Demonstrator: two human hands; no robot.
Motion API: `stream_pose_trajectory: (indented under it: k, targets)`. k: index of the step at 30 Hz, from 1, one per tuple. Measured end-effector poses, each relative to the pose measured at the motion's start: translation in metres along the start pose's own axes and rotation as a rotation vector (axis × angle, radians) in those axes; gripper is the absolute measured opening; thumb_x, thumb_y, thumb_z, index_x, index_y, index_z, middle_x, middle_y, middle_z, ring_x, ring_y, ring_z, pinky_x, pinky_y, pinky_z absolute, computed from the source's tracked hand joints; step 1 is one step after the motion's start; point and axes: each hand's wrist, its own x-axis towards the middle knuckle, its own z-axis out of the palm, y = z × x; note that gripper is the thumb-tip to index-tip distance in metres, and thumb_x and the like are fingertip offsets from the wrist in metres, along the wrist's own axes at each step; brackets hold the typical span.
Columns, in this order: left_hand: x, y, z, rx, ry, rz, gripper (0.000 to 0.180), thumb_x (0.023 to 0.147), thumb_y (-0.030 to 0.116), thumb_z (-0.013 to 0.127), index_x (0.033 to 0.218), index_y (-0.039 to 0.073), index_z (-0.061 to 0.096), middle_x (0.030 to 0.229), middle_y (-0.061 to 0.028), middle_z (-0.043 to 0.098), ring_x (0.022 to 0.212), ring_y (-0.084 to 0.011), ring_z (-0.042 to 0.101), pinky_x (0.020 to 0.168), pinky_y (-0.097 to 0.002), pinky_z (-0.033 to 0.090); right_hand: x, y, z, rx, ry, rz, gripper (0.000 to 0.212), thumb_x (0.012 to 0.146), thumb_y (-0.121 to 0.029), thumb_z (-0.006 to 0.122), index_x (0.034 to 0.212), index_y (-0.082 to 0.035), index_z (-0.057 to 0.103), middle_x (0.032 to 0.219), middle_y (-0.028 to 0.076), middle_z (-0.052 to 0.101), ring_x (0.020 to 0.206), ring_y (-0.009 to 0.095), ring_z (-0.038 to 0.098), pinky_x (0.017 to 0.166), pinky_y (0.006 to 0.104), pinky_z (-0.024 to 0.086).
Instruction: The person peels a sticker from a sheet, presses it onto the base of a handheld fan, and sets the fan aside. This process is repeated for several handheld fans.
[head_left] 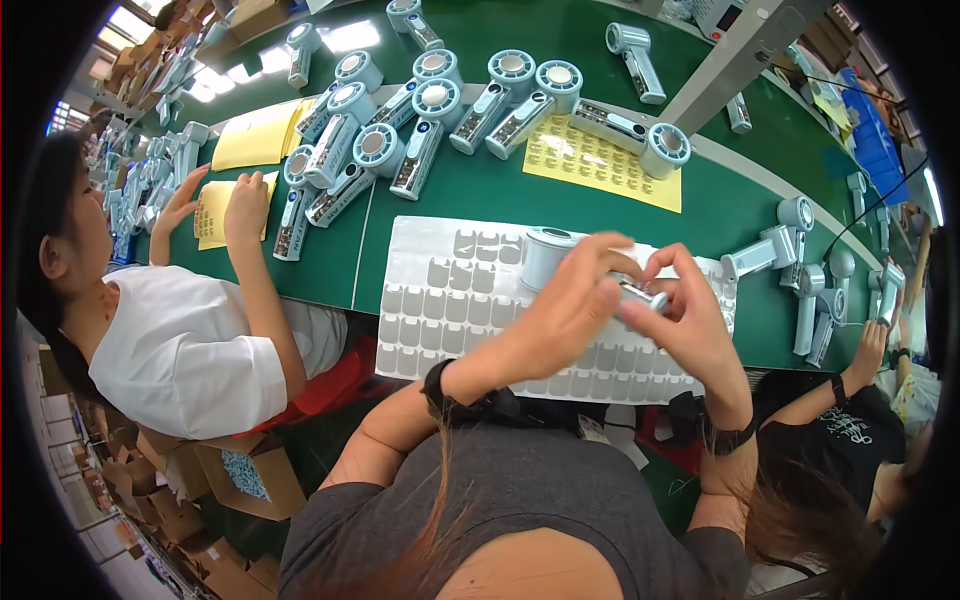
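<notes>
A light-blue handheld fan lies crosswise before me, its round head to the left and its handle to the right. My left hand is closed over the fan near its neck, the thumb against the handle. At the handle's right end, my right hand pinches with thumb and fingers. Beneath both hands spreads a white sheet with rows of grey cut-out stickers; some places in its upper rows are bare. Fingers hide much of the handle, so I cannot make out whether a sticker is between them.
Several similar fans stand and lie beyond the sheet on the green table. A yellow label sheet lies under some. At left a co-worker handles yellow sheets. A metal post rises at back right; another person works at right.
</notes>
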Motion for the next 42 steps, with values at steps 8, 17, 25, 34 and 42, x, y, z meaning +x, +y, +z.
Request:
stream_pose_trajectory:
  k: [8,17,25,34,42]
  targets:
    - [0.002,-0.031,-0.106,1.41,0.564,-0.132,0.048,0.078,0.022,0.074,0.112,-0.004,0.05,0.112,-0.0209,0.052,0.107,-0.0364,0.049,0.093,-0.0421,0.041,0.018,0.038,-0.16,0.21,0.39,0.037,0.034,0.088,-0.033,0.06,0.108,-0.006,0.057,0.098,0.002,0.06,0.07,0.012,0.058,0.053,0.0169,0.041]
    - [0.005,-0.058,-0.141,1.241,0.564,-0.414,0.039,0.076,0.019,0.075,0.097,-0.002,0.05,0.103,-0.019,0.056,0.098,-0.0351,0.055,0.082,-0.0397,0.046,0.1,-0.018,-0.231,0.044,0.425,-0.008,0.032,0.086,-0.039,0.064,0.097,-0.009,0.061,0.071,0.004,0.061,0.05,0.003,0.045,0.043,0.0172,0.027]
    - [0.007,-0.037,-0.132,0.971,0.79,-0.14,0.033,0.076,0.011,0.073,0.1,0.0,0.054,0.097,-0.0159,0.059,0.082,-0.0315,0.06,0.068,-0.0375,0.048,0.114,-0.029,-0.291,-0.401,0.748,0.059,0.032,0.082,-0.04,0.067,0.087,-0.009,0.063,0.064,-0.001,0.054,0.053,0.009,0.051,0.045,0.0215,0.033]
    - [0.004,0.004,-0.115,0.861,0.873,0.331,0.033,0.081,0.008,0.07,0.106,-0.002,0.05,0.099,-0.0139,0.058,0.087,-0.0225,0.06,0.078,-0.0336,0.05,0.238,0.1,-0.302,-0.308,0.748,0.145,0.034,0.08,-0.03,0.072,0.093,-0.001,0.061,0.069,0.006,0.059,0.063,0.015,0.059,0.053,0.0265,0.043]
    - [-0.003,0.009,-0.093,0.144,0.778,0.393,0.041,0.086,0.002,0.062,0.118,0.001,0.036,0.102,-0.0175,0.055,0.098,-0.0239,0.058,0.088,-0.0356,0.049,0.159,0.064,-0.181,-0.634,0.83,-0.136,0.038,0.084,-0.026,0.07,0.111,-0.001,0.061,0.091,0.008,0.065,0.079,0.014,0.06,0.072,0.0247,0.047]
